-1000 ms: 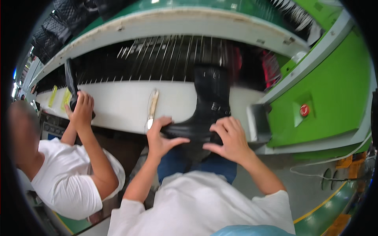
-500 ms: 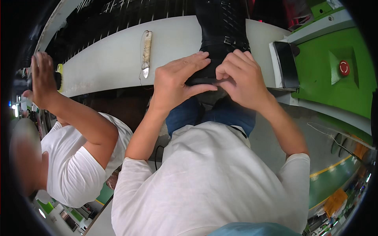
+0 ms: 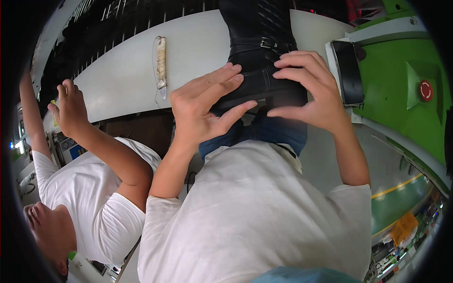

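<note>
While the black boot (image 3: 262, 61) stood at the near edge of the white tabletop (image 3: 122, 80), both of the person's hands were on its foot part. The left hand (image 3: 203, 111) lay against the boot's left side with its fingers (image 3: 222, 82) stretched out flat over the upper and the thumb pointing toward the sole edge; its grip was loose, the fingers spread wide rather than closed round anything. The right hand (image 3: 306, 96) arched over the boot from the other side, fingertips (image 3: 283, 63) pressing down on the leather just below a buckled strap (image 3: 262, 43), thumb reaching under toward the left thumb. That grip was half curled, resting on the boot; whether it truly clamped the boot could not be told. The boot's shaft ran up out of the top of the picture.

Left of the boot, well apart from it, a narrow knife with a pale wrapped handle (image 3: 161, 61) lay on the tabletop, its tip pointing toward the near edge. Beyond the tabletop ran a dark rack of thin metal rods (image 3: 118, 26). To the right, just beside the boot, sat a shallow black tray (image 3: 348, 70) fixed on the edge of a green machine housing (image 3: 401, 99) that carried a round red button (image 3: 426, 89); nothing could be seen inside the tray.

At the left, a co-worker in a white shirt (image 3: 94, 207) raised a hand (image 3: 71, 106) near the tabletop's far-left end.
</note>
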The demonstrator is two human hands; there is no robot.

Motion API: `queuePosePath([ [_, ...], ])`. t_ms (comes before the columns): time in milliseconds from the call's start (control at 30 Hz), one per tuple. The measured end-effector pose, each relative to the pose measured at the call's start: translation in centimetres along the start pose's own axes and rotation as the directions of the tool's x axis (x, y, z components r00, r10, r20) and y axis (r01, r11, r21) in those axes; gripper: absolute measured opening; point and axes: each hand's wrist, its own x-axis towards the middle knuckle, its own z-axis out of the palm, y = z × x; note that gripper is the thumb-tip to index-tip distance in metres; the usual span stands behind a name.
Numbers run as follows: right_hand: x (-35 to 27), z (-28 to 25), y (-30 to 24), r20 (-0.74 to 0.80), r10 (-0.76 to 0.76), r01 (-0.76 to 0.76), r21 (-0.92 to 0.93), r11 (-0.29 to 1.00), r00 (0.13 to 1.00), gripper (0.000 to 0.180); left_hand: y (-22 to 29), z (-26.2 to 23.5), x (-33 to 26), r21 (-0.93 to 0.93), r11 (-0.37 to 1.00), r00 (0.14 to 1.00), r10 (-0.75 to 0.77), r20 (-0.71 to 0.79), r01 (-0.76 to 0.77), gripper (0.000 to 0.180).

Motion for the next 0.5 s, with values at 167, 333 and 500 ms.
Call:
queuePosePath([
  [167, -1.0, 1.0, 1.4, -0.071, -0.096, 0.094, -0.028, 0.995, 0.993, 0.062, 0.4, -0.1, 0.1, -0.007, 1.0, 0.999, -0.023, 0.031, 0.023, 0.046],
  [333, -1.7, 1.4, 1.9, -0.078, -0.042, 0.043, 0.015, 0.999, 0.996, 0.063, 0.0, 0.8, 0.5, 0.024, 1.0, 0.998, 0.009, -0.059, -0.008, 0.044],
  [500, -1.3, 0.8, 0.9, -0.147, 0.14, -0.132, 0.062, 0.989, 0.979, 0.088, -0.1, 0.7, 0.3, 0.003, 1.0, 0.996, -0.013, -0.089, 0.013, 0.047],
])
